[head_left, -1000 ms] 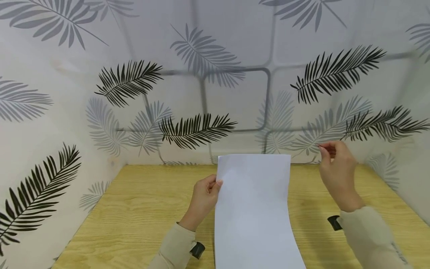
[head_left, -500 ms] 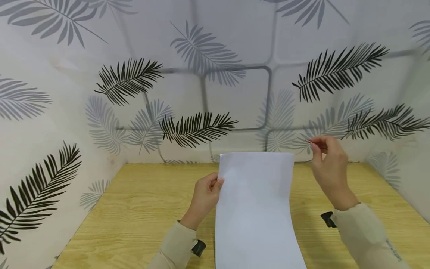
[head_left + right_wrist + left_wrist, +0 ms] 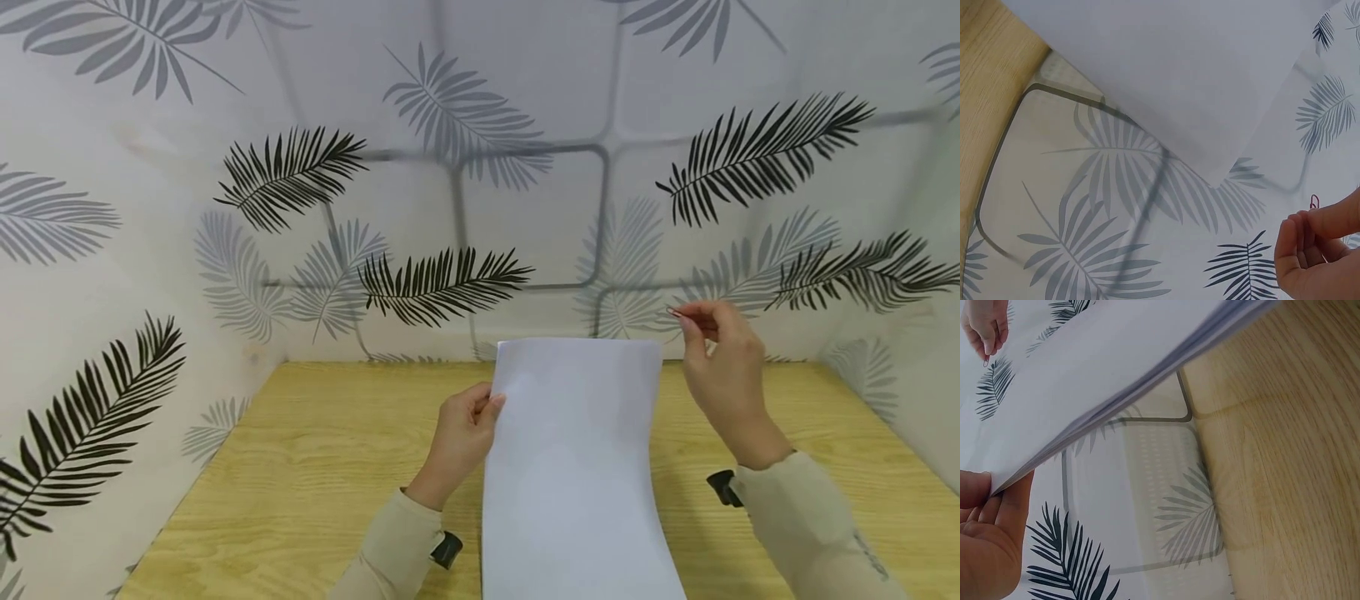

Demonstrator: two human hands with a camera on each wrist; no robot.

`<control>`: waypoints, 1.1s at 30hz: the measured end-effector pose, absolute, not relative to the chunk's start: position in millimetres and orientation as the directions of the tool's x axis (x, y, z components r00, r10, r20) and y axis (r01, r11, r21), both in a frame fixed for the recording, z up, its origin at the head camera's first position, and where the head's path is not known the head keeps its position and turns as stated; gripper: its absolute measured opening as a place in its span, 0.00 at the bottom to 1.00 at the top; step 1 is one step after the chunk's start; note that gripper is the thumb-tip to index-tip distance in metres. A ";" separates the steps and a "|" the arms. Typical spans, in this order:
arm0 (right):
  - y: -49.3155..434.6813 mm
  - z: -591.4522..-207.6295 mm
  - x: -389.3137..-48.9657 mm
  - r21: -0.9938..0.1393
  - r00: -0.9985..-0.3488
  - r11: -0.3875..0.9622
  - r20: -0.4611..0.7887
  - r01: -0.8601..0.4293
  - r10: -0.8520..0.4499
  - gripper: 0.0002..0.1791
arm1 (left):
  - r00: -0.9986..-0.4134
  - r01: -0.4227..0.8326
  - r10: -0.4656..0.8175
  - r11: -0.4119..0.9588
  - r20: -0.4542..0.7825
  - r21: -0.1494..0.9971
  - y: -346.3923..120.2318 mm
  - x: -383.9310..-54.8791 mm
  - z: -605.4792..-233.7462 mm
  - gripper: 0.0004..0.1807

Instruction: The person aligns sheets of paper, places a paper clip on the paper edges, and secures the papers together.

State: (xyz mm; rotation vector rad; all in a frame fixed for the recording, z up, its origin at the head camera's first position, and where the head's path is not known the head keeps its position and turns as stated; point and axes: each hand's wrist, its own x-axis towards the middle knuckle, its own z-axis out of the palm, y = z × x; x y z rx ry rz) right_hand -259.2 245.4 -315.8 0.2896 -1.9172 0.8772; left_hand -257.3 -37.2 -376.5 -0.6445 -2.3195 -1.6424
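Note:
A stack of white paper [image 3: 573,467] is held up in the middle of the head view, its top part raised and its length bending down toward me. My left hand [image 3: 461,429] pinches the stack's left edge near the top, thumb in front and fingers behind. Several sheet edges of the paper [image 3: 1141,384] show in the left wrist view. To the right of the stack, my right hand [image 3: 723,379] pinches a small red paper clip [image 3: 1314,201] between thumb and fingertips. The clip's loop sticks out toward the paper's top right corner, apart from it.
Under the paper lies a wood-grain table [image 3: 315,467]. Behind it rises a pale wall covering [image 3: 525,217] with grey and black leaf prints, meeting the table's back edge. Dark bands with small black pieces [image 3: 447,550] sit at both wrists.
My right hand has moved left, bringing the paper clip closer to the paper's top right corner. My left hand keeps its pinch, and the paper's top has shifted slightly right.

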 end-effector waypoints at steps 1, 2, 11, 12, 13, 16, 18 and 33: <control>244.5 -315.6 -259.6 -0.451 -0.501 0.711 0.851 -0.540 0.159 0.06 | -0.877 0.476 0.221 0.279 0.427 0.834 -37.2 -257.5 -376.1 0.10; 243.6 -315.4 -259.9 -0.449 -0.501 0.711 0.851 -0.541 0.155 0.06 | -0.876 0.478 0.220 0.281 0.428 0.832 -37.2 -257.6 -375.9 0.10; 237.7 -322.0 -261.5 -0.449 -0.513 0.717 0.846 -0.533 0.148 0.05 | -0.891 0.449 0.215 0.291 0.399 0.845 -38.5 -254.6 -375.9 0.10; 237.2 -323.0 -261.5 -0.450 -0.514 0.717 0.845 -0.533 0.148 0.04 | -0.892 0.446 0.215 0.291 0.397 0.846 -38.6 -254.6 -376.6 0.10; 236.5 -323.9 -261.5 -0.453 -0.517 0.716 0.843 -0.532 0.148 0.04 | -0.893 0.444 0.214 0.292 0.395 0.847 -38.8 -254.5 -377.1 0.10; 234.6 -326.3 -261.8 -0.452 -0.523 0.715 0.841 -0.533 0.142 0.04 | -0.892 0.448 0.211 0.293 0.400 0.844 -39.6 -254.7 -378.1 0.10; 233.3 -327.5 -262.1 -0.452 -0.527 0.712 0.839 -0.537 0.136 0.04 | -0.888 0.457 0.208 0.292 0.411 0.840 -40.1 -254.9 -378.6 0.10; 220.3 -328.1 -266.9 -0.475 -0.543 0.635 0.833 -0.609 0.102 0.03 | -0.875 0.480 0.220 0.301 0.430 0.824 -40.6 -256.6 -377.4 0.09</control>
